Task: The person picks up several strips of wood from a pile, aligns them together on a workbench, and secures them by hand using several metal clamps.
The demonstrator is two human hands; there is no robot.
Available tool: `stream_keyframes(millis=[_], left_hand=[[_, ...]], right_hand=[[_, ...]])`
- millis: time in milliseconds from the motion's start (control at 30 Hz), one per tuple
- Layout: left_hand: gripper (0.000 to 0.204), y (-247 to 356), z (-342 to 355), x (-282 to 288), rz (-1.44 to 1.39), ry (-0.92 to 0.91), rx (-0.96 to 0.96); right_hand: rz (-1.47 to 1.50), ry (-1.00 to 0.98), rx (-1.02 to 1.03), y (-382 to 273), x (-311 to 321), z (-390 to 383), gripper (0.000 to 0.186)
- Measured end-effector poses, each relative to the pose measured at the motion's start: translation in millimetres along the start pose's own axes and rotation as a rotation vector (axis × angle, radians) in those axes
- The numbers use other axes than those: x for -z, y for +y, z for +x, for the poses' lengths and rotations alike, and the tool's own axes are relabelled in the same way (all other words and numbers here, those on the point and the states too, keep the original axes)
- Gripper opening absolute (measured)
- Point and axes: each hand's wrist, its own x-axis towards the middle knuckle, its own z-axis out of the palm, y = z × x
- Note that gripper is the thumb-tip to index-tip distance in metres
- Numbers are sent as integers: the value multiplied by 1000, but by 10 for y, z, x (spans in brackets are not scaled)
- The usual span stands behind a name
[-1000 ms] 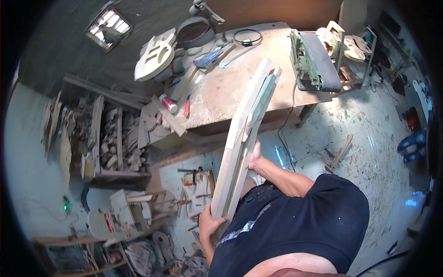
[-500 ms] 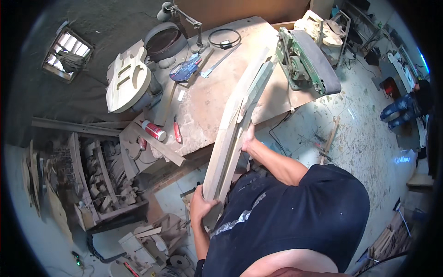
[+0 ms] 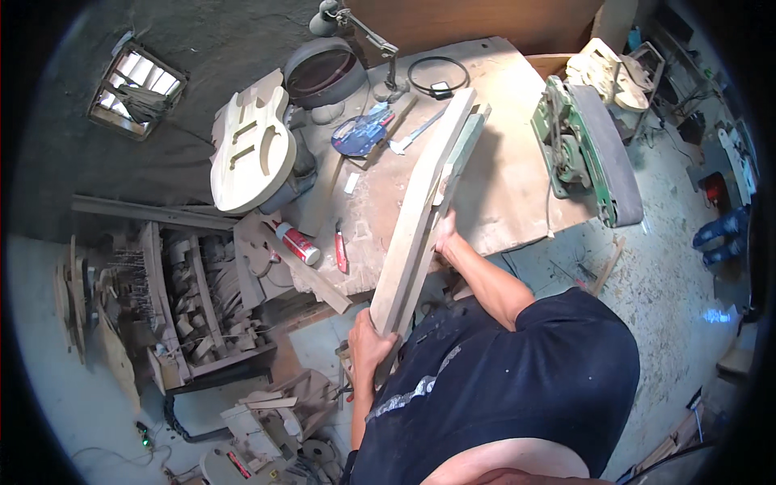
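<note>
Both hands hold a pair of long pale wooden blanks point(image 3: 404, 250), side by side and angled at the far end like guitar necks. The far end of the darker one looks greenish. My left hand point(image 3: 370, 343) is closed around the near end, thumb across it. Farther up, my right hand point(image 3: 445, 232) grips the right side from beneath, its fingers partly hidden. The blanks slant up and to the right over the workbench point(image 3: 505, 186). A red utility knife point(image 3: 342, 250) and a red-and-white bottle point(image 3: 297, 242) lie on the bench left of them.
A green belt sander point(image 3: 598, 153) stands at the bench's right end. A guitar body point(image 3: 242, 170) leans at the left; a caliper point(image 3: 416, 133), blue tool point(image 3: 361, 133) and desk lamp point(image 3: 372, 32) are behind. A bin of offcuts point(image 3: 202, 299) sits lower left. Another person's jeans point(image 3: 723, 234) show far right.
The view has turned, so the bench and sander appear farther right and lower. The blanks have rolled slightly, showing more of the pale one's face. Both hands keep their hold.
</note>
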Motion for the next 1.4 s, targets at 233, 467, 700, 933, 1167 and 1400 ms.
stream_keyframes(millis=[233, 467, 700, 933, 1167, 1400], left_hand=[[51, 227, 564, -289, 135, 117, -89], [53, 211, 740, -581, 83, 62, -52], [57, 154, 724, -861, -6, 10, 51], [53, 67, 808, -872, 23, 41, 20], [53, -154, 917, -947, 60, 103, -71], [58, -405, 991, -1089, 74, 109, -95]], right_hand=[[20, 109, 2, -273, 473, 683, 78], [-46, 197, -12, -366, 643, 712, 88], [-50, 115, 5, -393, 544, 512, 98], [-178, 115, 67, -515, 681, 406, 89], [-565, 518, -7, -735, 664, 254, 81], [-1525, 877, 500, -646, 714, 254, 56]])
